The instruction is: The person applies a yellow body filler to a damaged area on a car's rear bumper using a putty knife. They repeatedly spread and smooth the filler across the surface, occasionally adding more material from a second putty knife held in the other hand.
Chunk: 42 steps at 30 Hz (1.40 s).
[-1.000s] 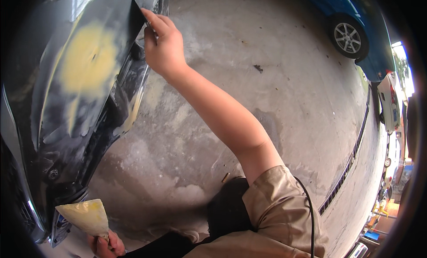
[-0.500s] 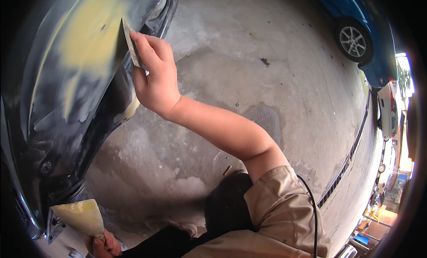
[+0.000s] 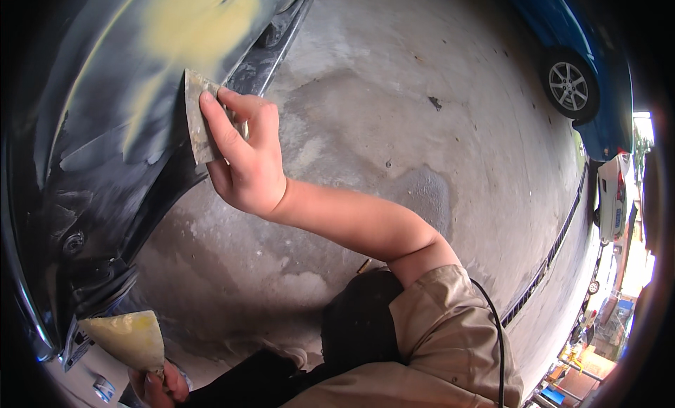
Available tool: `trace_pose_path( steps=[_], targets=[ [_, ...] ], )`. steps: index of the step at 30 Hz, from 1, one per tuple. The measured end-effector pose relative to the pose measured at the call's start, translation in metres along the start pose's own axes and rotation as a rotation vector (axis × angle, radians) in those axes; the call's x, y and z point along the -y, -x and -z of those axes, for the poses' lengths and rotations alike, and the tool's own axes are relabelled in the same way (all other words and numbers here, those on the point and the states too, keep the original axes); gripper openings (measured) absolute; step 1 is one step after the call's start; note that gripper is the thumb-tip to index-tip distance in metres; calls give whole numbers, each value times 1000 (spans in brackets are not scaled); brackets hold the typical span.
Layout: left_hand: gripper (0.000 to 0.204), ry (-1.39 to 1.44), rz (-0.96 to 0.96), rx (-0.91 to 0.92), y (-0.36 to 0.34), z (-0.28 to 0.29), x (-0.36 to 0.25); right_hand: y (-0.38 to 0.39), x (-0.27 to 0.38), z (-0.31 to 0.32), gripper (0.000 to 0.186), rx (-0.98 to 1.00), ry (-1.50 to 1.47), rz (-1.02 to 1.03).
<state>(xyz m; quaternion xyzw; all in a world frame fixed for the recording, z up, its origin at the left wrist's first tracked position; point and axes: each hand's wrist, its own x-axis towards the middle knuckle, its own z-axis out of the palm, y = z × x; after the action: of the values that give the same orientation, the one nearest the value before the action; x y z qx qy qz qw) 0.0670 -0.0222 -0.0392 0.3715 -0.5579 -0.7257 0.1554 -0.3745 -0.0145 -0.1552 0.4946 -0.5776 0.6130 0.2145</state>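
My right hand (image 3: 246, 155) pinches a flat putty spreader (image 3: 199, 120), its grey, smeared face turned toward me. The spreader's long edge is beside the edge of a dark car body panel (image 3: 91, 176); I cannot tell whether it touches. On the panel, a broad patch of yellow filler (image 3: 200, 21) has smeared borders, with a fainter streak running down from it. At the lower left my left hand (image 3: 162, 387) is closed round the handle of a wide putty knife (image 3: 130, 338). Yellowish putty coats its blade, which points up and to the left.
Stained concrete floor (image 3: 337, 127) spreads beside the panel. A blue car (image 3: 598, 63) stands at the upper right, with a white car (image 3: 612, 197) beyond it. A dark floor grate (image 3: 541, 274) runs along the right. A black cable (image 3: 492, 309) hangs by my sleeve.
My right hand has moved down, away from the filler patch, and the spreader has turned from nearly edge-on to flat-faced. The view has shifted a little. The left hand keeps its putty knife low.
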Motion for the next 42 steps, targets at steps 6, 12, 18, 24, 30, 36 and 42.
trace_pose_path(
  steps=[6,12,18,24,30,36,42],
  targets=[
    [45,39,16,-35,1,-1,1,7,11,-5,74,32,42,125],
    [41,12,55,-19,0,-3,-2,13,16,-10,73,47,59,190],
    [39,-30,85,-30,-4,-11,-7,16,22,-13,65,50,94,269],
    [33,-28,113,-15,-18,-24,-14,19,35,-5,63,155,20,284],
    [28,24,164,188,-38,-53,-39,0,75,32,61,351,-612,-125],
    [27,-67,98,357,-56,-72,-50,-33,90,73,41,582,-1110,-102],
    [27,-72,88,263,-54,-77,-48,-42,54,108,57,996,-805,30]
  ],
)
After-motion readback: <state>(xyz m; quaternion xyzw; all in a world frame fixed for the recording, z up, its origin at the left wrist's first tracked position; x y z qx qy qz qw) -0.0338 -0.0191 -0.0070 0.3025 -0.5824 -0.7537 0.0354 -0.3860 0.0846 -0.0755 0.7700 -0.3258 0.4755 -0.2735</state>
